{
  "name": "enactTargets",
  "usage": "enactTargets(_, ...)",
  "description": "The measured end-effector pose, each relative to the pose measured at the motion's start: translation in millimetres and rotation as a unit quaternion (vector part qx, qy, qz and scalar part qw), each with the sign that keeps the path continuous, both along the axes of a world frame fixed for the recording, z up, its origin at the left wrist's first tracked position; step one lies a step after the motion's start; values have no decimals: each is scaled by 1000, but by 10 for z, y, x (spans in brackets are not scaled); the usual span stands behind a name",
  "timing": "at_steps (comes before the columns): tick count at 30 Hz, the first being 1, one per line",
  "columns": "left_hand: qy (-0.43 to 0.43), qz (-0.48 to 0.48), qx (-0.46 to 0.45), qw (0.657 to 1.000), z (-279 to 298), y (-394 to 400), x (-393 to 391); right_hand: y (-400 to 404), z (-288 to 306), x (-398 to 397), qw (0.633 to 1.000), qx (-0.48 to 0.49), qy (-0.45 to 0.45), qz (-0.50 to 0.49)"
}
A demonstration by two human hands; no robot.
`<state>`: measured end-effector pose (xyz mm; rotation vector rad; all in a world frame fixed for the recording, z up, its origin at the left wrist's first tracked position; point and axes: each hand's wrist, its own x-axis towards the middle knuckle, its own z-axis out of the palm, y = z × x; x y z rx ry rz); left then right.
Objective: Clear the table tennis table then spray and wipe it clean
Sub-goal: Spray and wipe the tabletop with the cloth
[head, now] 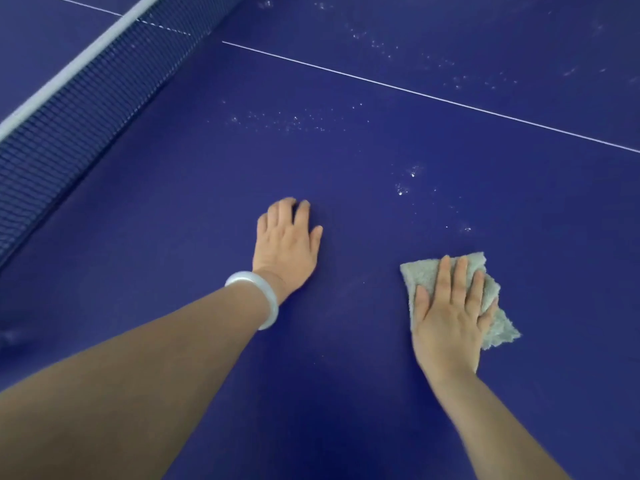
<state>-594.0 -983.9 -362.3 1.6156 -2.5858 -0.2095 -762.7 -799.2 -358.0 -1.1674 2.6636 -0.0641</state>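
While the head view looks down on the blue table tennis table (194, 209), right hand (450, 320) lies flat on a grey-green cloth (420, 271), fingers straight, palm pressing it onto the surface. Cloth sits near the lower right, edges sticking out past the fingertips and thumb side. Left hand (287, 244) rests palm-down on bare table, well left of the cloth, fingers relaxed and slightly bent, holding nothing. White bangle (258, 296) on the left wrist. Spray droplets (403, 190) dot the surface beyond the cloth and further up past the white centre line (415, 93). Net (69, 91) runs across the upper left.
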Motion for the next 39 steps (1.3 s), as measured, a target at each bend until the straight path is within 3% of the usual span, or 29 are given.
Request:
enactTargets(2, -15, 36, 6, 999, -28, -180, 69, 109, 24, 411, 1000, -6, 3, 28)
enactTargets(7, -21, 50, -1, 999, -161, -228, 82, 288, -78, 1435, 976, -32, -16, 214)
enactTargets(11, -7, 52, 3, 999, -127, -248, 101, -135, -103, 1173, 952, -33, -12, 303)
enactTargets(14, 6, 51, 9, 999, -119, -241, 107, -656, -97, 317, 985, -10, 30, 168)
enactTargets(17, 6, 51, 2, 999, -122, -249, 113, -760, -9, -411, 999, 8, -35, -20)
enactTargets(19, 8, 53, 2, 999, -121, -243, 113, -565, 1, -361, 998, -6, -45, -53)
enactTargets(22, 9, 53, 6, 999, -114, -239, 107, -256, -33, 388, 999, -11, 0, 51)
enactTargets(26, 17, 53, 8, 998, -121, -241, 118, -93, -132, 755, 958, -38, 8, 286)
enactTargets(28, 23, 54, 9, 998, -131, -244, 128, -142, -166, 281, 969, -40, 32, 240)
enactTargets(31, 30, 50, 2, 998, -133, -231, 130, -162, -150, -643, 999, -20, 30, 6)
enactTargets(33, 39, 52, -1, 998, -134, -227, 126, -181, -64, -981, 992, -22, 0, -122)
enactTargets(35, 41, 56, -4, 998, -143, -220, 129, -264, -29, -923, 988, -17, 1, -152)
enactTargets(37, 43, 58, -5, 997, -144, -216, 123, -320, -56, -611, 999, -17, 27, -37)
enactTargets(39, 49, 62, -5, 997, -138, -213, 108, -235, -106, -326, 985, -22, 47, 163)
